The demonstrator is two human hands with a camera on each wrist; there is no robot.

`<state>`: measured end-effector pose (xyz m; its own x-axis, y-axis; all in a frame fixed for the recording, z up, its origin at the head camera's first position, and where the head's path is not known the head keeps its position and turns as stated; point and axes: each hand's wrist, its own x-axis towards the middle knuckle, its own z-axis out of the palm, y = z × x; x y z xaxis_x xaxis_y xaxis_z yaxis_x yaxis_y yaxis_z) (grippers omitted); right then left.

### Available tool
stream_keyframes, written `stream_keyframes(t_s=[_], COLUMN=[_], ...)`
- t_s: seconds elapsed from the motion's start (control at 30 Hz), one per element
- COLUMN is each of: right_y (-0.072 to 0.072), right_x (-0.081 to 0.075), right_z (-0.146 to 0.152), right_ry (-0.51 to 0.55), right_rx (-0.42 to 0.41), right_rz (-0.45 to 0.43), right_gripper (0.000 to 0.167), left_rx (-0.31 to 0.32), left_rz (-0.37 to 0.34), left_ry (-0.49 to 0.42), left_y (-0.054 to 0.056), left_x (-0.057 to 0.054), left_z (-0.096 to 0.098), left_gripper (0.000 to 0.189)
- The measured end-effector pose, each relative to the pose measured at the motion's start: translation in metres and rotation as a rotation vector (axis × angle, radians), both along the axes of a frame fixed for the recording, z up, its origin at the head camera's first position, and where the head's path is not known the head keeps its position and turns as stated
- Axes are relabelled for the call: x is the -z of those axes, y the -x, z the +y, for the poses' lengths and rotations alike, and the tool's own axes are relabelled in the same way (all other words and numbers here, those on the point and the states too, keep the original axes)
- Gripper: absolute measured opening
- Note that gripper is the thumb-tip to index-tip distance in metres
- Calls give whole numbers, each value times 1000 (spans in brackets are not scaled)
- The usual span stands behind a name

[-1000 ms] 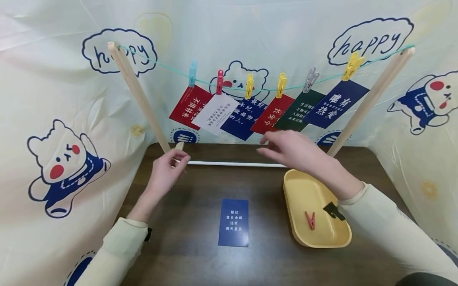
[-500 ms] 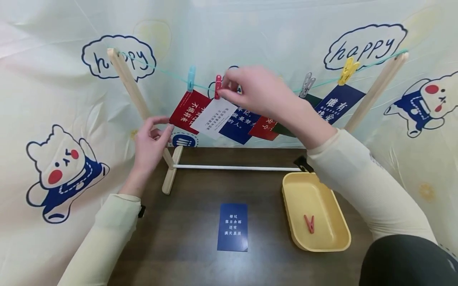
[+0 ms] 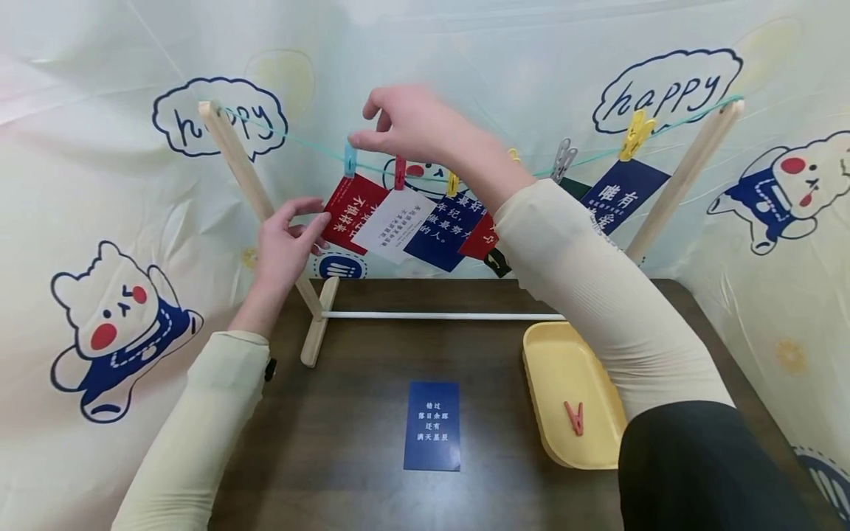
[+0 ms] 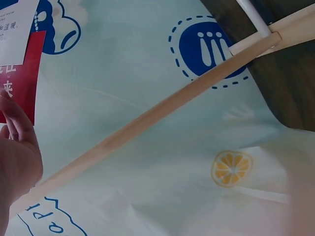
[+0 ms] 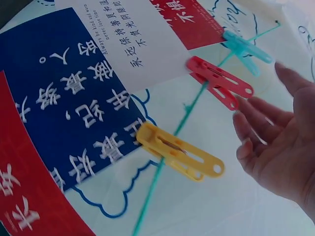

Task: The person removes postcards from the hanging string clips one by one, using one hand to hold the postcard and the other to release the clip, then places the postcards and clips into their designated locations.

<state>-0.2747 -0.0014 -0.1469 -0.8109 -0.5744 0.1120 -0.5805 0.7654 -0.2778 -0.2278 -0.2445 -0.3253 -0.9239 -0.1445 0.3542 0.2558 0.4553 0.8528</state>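
In the head view, my left hand [image 3: 287,240] is at the left corner of a hanging red card [image 3: 355,214], pinching its edge between thumb and fingers. That card hangs by a light blue clothespin [image 3: 350,160] from a thin green string. My right hand [image 3: 415,125] is raised over the string with thumb and fingers apart. Its thumb tip comes close to the light blue clothespin's handle in the right wrist view, with nothing held. Beside it hang a white card [image 3: 393,225] under a red clothespin [image 5: 219,81] and a blue card [image 5: 54,83] under a yellow clothespin [image 5: 179,151].
Wooden posts [image 3: 235,166] carry the string. Further right, a grey clothespin [image 3: 563,158] and another yellow one [image 3: 635,135] hold cards. On the table [image 3: 319,442] lie a loose blue card [image 3: 432,428] and a yellow tray [image 3: 541,413] containing a pink clothespin [image 3: 575,419].
My left hand has risen from beside the left post's foot to the red card's edge. The right hand has moved up and left along the string, past the red clothespin to the light blue one.
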Motion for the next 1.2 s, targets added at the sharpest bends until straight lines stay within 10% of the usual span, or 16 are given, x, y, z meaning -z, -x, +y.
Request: stream_keyframes(t_s=[1.2], right_y=[1], right_x=[12], right_z=[-6], right_ry=[230], right_rx=[-79], right_rz=[-160], right_gripper=[44], left_rx=[-25], left_rz=[36], left_ry=[-61], left_y=[-5], left_x=[-11], left_z=[-4], left_gripper=[34])
